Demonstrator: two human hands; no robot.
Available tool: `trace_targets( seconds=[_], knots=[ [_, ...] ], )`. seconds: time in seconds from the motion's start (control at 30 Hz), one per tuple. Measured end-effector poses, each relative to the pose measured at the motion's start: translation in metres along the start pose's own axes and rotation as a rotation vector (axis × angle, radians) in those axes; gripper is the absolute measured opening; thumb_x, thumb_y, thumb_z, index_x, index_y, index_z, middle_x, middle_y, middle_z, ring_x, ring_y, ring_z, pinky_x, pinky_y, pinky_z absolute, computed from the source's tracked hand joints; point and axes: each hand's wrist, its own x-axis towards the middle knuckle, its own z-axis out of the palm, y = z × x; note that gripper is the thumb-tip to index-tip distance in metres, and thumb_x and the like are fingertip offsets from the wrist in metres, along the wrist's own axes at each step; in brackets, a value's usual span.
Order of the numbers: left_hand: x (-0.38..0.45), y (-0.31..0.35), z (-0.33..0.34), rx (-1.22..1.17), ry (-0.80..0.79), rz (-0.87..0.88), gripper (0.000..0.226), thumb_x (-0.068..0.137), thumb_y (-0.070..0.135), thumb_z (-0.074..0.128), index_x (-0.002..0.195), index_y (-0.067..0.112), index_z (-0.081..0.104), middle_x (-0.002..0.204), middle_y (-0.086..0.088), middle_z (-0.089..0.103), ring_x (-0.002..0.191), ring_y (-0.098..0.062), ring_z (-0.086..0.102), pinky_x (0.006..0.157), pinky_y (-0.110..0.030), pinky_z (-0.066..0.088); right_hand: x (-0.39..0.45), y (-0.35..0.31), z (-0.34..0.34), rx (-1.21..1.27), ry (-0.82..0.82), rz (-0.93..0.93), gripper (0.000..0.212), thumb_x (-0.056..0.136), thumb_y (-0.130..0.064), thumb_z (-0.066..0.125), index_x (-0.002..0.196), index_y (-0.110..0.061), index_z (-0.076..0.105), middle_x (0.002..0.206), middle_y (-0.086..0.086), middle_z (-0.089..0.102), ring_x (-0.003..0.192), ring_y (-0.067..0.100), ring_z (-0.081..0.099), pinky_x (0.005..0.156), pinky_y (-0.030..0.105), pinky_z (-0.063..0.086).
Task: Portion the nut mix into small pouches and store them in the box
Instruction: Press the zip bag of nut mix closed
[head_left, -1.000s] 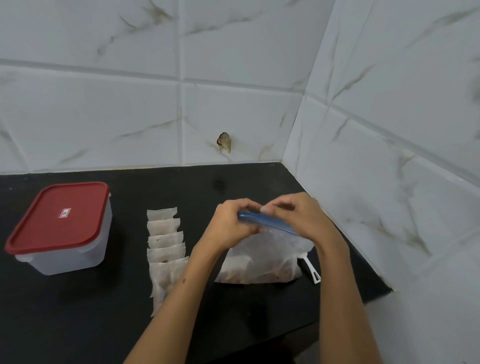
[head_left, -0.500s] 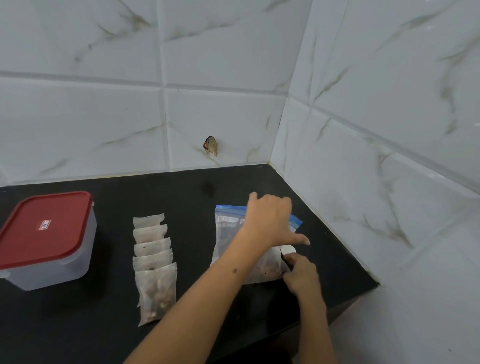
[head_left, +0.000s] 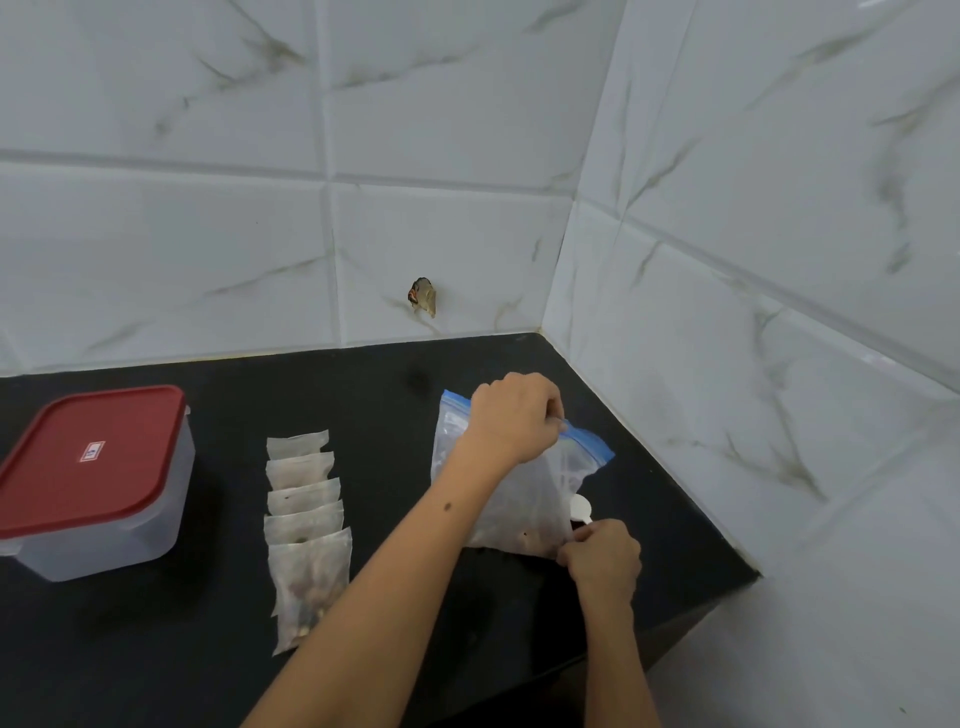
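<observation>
While my left hand (head_left: 511, 418) pinches the blue zip edge of the nut mix bag (head_left: 514, 493), my right hand (head_left: 602, 558) curls around the white scoop (head_left: 580, 507) handle beside it. Left of those fingers lie five pouches (head_left: 306, 525) and the red-lidded box (head_left: 93, 480).

The left hand (head_left: 511, 418) is pinching the zip bag's (head_left: 524, 499) blue top; the right hand (head_left: 602, 558) is gripping the white scoop (head_left: 580, 508) on the black tabletop (head_left: 234, 649).

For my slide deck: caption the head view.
Left hand grips the zip bag top; right hand takes the white scoop.
</observation>
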Motion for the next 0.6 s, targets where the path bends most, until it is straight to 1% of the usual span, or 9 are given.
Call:
trace_targets(
  seconds=[0.07, 0.13, 0.2, 0.27, 0.3, 0.37, 0.43, 0.5, 0.6],
  knots=[
    [-0.003, -0.002, -0.001, -0.025, -0.022, -0.006, 0.024, 0.088, 0.042, 0.063, 0.090, 0.019, 0.068, 0.094, 0.006, 0.067, 0.092, -0.015, 0.061, 0.087, -0.035, 0.040, -0.003, -0.001, -0.003, -0.039, -0.027, -0.001, 0.025, 0.077, -0.006, 0.072, 0.100, -0.012, 0.065, 0.097, 0.006, 0.062, 0.088, 0.020, 0.060, 0.076, 0.034, 0.053],
    [-0.005, -0.005, -0.004, -0.047, -0.042, -0.020, 0.033, 0.083, 0.053, 0.064, 0.090, 0.021, 0.066, 0.096, 0.008, 0.065, 0.098, -0.013, 0.056, 0.094, -0.039, 0.035, -0.007, -0.005, -0.011, -0.060, -0.062, -0.023, 0.039, 0.078, -0.007, 0.070, 0.114, -0.015, 0.059, 0.108, 0.006, 0.061, 0.097, 0.022, 0.060, 0.078, 0.033, 0.051],
    [-0.008, -0.013, -0.011, -0.096, -0.021, -0.035, 0.039, 0.078, 0.060, 0.066, 0.097, 0.026, 0.066, 0.104, 0.011, 0.064, 0.108, -0.012, 0.051, 0.097, -0.039, 0.032, -0.010, -0.012, -0.025, 0.066, -0.048, -0.100, 0.057, 0.078, -0.003, 0.069, 0.130, -0.017, 0.050, 0.128, 0.008, 0.055, 0.113, 0.025, 0.055, 0.087, 0.035, 0.047],
    [-0.012, -0.028, -0.019, -0.198, 0.012, -0.079, 0.054, 0.070, 0.062, 0.072, 0.113, 0.031, 0.061, 0.116, 0.013, 0.062, 0.117, -0.011, 0.049, 0.104, -0.041, 0.033, -0.011, -0.024, -0.043, 0.255, -0.031, -0.192, 0.067, 0.077, 0.003, 0.067, 0.136, -0.018, 0.044, 0.137, 0.007, 0.049, 0.113, 0.022, 0.053, 0.095, 0.037, 0.046],
    [-0.016, -0.037, -0.021, -0.274, 0.010, -0.123, 0.068, 0.064, 0.060, 0.077, 0.123, 0.033, 0.055, 0.125, 0.011, 0.058, 0.122, -0.012, 0.047, 0.107, -0.044, 0.033, -0.011, -0.029, -0.051, 0.309, -0.042, -0.227, 0.067, 0.077, 0.004, 0.066, 0.136, -0.018, 0.045, 0.135, 0.004, 0.050, 0.107, 0.018, 0.053, 0.094, 0.036, 0.046],
    [-0.026, -0.054, -0.019, -0.477, 0.019, -0.231, 0.102, 0.054, 0.053, 0.087, 0.140, 0.032, 0.036, 0.142, 0.003, 0.045, 0.133, -0.019, 0.039, 0.111, -0.050, 0.032, -0.006, -0.034, -0.063, 0.367, -0.089, -0.267, 0.056, 0.078, -0.001, 0.067, 0.130, -0.016, 0.050, 0.124, 0.001, 0.057, 0.100, 0.015, 0.056, 0.093, 0.036, 0.047],
    [-0.038, -0.072, -0.008, -0.645, 0.019, -0.354, 0.123, 0.051, 0.037, 0.093, 0.149, 0.027, 0.019, 0.149, -0.004, 0.035, 0.138, -0.025, 0.033, 0.113, -0.047, 0.031, 0.002, -0.038, -0.067, 0.422, -0.129, -0.266, 0.044, 0.082, -0.010, 0.069, 0.124, -0.014, 0.054, 0.109, 0.002, 0.065, 0.097, 0.015, 0.062, 0.095, 0.040, 0.049],
    [-0.047, -0.090, 0.012, -0.737, -0.031, -0.499, 0.129, 0.053, 0.020, 0.093, 0.151, 0.020, 0.009, 0.151, -0.010, 0.032, 0.139, -0.028, 0.031, 0.111, -0.042, 0.031, 0.012, -0.042, -0.066, 0.445, -0.134, -0.242, 0.043, 0.085, -0.021, 0.069, 0.125, -0.014, 0.054, 0.106, 0.002, 0.064, 0.098, 0.017, 0.062, 0.097, 0.042, 0.049],
    [-0.053, -0.109, 0.045, -0.737, -0.093, -0.710, 0.123, 0.060, 0.014, 0.090, 0.151, 0.012, 0.008, 0.152, -0.016, 0.029, 0.140, -0.032, 0.031, 0.111, -0.043, 0.032, 0.030, -0.048, -0.055, 0.424, -0.160, -0.205, 0.047, 0.090, -0.023, 0.063, 0.133, -0.011, 0.048, 0.123, 0.008, 0.058, 0.114, 0.023, 0.056, 0.102, 0.045, 0.045]
  ],
)
